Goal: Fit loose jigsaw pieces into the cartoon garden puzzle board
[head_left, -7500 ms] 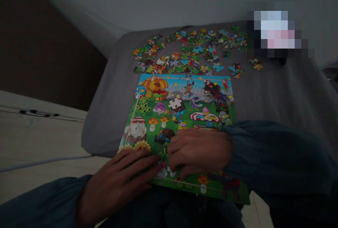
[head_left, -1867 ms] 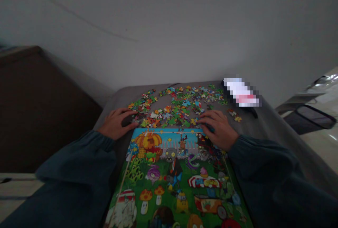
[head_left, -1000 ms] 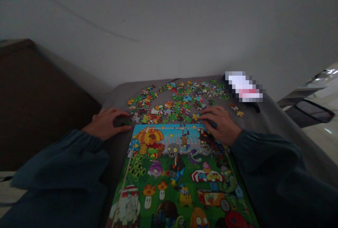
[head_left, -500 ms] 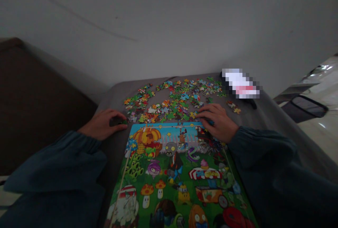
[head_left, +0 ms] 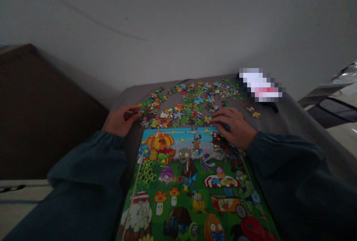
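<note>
A colourful cartoon puzzle board lies in front of me on a grey cloth-covered surface. Beyond its far edge, several loose puzzle pieces are scattered. My left hand rests left of the board's far corner, fingers curled and pinching a small dark piece at the edge of the loose pieces. At the board's far right corner my right hand lies palm down with bent fingers, and a bluish piece shows under its fingertips.
A dark object with a blurred patch lies at the far right of the surface. A dark brown panel stands to the left, a pale wall behind. A dark chair frame is at the right.
My left hand has slid forward and right to the edge of the loose pieces, keeping the small piece. The right hand has stayed by the board's far right corner.
</note>
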Tool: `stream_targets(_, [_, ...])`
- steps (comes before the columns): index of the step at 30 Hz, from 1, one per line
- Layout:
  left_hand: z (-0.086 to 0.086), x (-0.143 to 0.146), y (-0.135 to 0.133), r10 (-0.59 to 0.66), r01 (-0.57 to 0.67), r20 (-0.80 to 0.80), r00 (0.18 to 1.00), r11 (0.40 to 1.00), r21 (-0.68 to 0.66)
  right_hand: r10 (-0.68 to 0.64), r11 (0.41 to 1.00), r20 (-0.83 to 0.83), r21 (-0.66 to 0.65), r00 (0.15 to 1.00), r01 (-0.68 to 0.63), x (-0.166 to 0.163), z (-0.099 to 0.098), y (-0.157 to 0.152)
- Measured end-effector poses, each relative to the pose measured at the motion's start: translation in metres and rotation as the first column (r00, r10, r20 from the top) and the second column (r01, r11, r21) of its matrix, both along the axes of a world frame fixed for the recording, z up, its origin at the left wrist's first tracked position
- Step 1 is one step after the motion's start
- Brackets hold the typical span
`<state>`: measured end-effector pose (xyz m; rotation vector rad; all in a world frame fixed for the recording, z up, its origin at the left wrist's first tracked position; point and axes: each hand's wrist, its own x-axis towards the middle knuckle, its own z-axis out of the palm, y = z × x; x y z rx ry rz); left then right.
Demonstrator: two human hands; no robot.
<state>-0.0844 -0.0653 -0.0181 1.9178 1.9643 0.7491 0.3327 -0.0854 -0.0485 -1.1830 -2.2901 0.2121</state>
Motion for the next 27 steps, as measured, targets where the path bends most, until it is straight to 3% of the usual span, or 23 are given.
stream_targets(3, [-0.005, 0.003, 0.009, 0.024, -0.026, 0.08, 0.997, 0.999, 0.028, 0.008, 1.0, -0.002, 0.016, 1.0, -0.008, 0.0, -0.001, 0.0])
stream_targets(6, [-0.006, 0.008, 0.015, -0.024, 0.024, 0.113, 0.993, 1.0, -0.004, 0.014, 1.0, -0.004, 0.021, 1.0, -0.014, 0.0, -0.001, 0.001])
stream_targets(12, [-0.002, 0.003, 0.006, -0.145, 0.138, -0.085, 0.986, 0.986, -0.09, 0.013, 1.0, 0.001, 0.015, 1.0, -0.013, -0.001, 0.0, 0.0])
stream_targets(16, [-0.004, -0.007, 0.005, -0.168, 0.161, -0.068, 0.984, 0.983, -0.094, 0.018, 1.0, -0.005, 0.004, 1.0, -0.018, -0.001, 0.0, 0.0])
stream_targets(20, [-0.003, -0.007, 0.005, -0.114, 0.115, 0.027, 0.993, 0.992, -0.055, 0.012, 1.0, -0.005, 0.001, 1.0, -0.012, -0.001, 0.001, 0.0])
stream_targets(24, [0.009, -0.001, 0.0, -0.035, 0.038, 0.147, 0.989, 0.999, -0.016, 0.007, 1.0, -0.005, 0.001, 1.0, -0.007, -0.001, 0.001, 0.0])
stream_targets(27, [0.017, 0.0, -0.005, 0.026, -0.027, 0.127, 0.992, 1.0, 0.008, 0.009, 1.0, -0.007, 0.003, 1.0, -0.009, -0.001, 0.002, 0.0])
